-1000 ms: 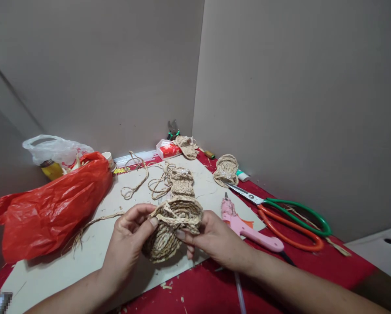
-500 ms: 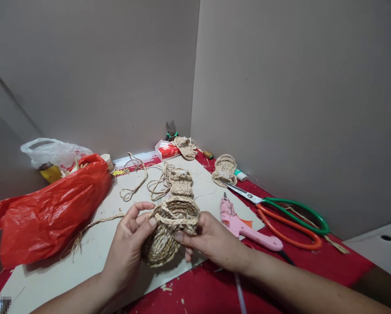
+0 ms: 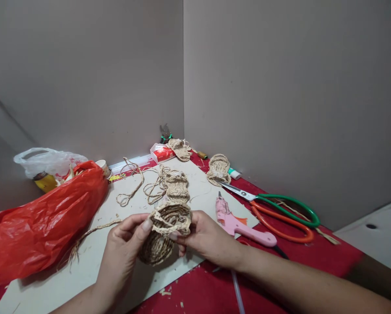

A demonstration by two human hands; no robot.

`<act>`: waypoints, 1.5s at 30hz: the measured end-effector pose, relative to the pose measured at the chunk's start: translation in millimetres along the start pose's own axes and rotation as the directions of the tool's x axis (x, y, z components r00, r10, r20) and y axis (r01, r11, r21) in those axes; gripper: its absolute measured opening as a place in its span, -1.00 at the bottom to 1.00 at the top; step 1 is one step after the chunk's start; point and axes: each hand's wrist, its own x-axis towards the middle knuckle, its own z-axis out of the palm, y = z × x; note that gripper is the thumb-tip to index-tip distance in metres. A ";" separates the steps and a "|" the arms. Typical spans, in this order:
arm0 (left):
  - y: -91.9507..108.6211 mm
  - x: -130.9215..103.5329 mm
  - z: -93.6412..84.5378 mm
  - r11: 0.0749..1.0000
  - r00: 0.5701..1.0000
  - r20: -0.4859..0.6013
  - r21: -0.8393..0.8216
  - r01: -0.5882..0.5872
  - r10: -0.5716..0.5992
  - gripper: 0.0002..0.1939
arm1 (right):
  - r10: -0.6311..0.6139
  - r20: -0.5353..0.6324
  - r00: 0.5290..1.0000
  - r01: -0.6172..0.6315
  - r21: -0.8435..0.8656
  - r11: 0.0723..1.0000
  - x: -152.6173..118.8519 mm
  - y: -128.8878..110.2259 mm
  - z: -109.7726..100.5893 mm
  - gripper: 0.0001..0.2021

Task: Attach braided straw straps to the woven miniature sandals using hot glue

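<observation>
Between both hands is a small slipper-shaped piece of braided straw cord, its open end tilted toward me. My left hand pinches its left rim with thumb and fingers. On the other side, my right hand is closed on the right rim, thumb in front and some fingers hidden behind. Just beyond lies a similar woven straw piece with loose braided cord beside it. A pink glue gun lies right of my right hand.
Large scissors with green and orange handles lie at right, near another woven piece. A red plastic bag stands at left. Pale board covers part of the red cloth. Grey walls meet behind.
The view has shifted slightly, so most things sit a little further left. The held straw piece is tipped somewhat, its opening showing more. Both hands keep their grip.
</observation>
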 end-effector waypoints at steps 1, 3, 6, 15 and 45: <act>-1.0 0.4 0.4 1.000 1.000 -0.004 0.005 0.008 -0.008 -0.79 | -0.004 0.004 1.000 0.004 0.008 1.000 0.1 0.6 0.2 -0.63; -2.8 0.2 1.2 1.000 1.000 -0.015 0.026 -0.009 0.010 -0.78 | -0.008 -0.010 1.000 0.009 0.042 0.999 0.5 1.9 0.5 -0.64; -5.3 -1.5 2.3 0.994 0.996 -0.047 0.081 -0.077 0.081 -0.76 | -0.005 -0.041 0.999 0.008 0.087 0.996 1.1 3.1 1.2 -0.61; -9.6 -0.2 8.7 0.972 0.981 -0.083 0.173 -0.158 0.174 -0.75 | 0.012 -0.077 0.997 -0.004 0.110 0.994 2.3 3.3 4.6 -0.64; -0.7 -4.4 12.4 0.967 0.994 0.068 -0.235 0.102 -0.088 -0.78 | 0.009 -0.128 0.992 0.008 0.125 0.992 2.9 0.2 1.4 -0.66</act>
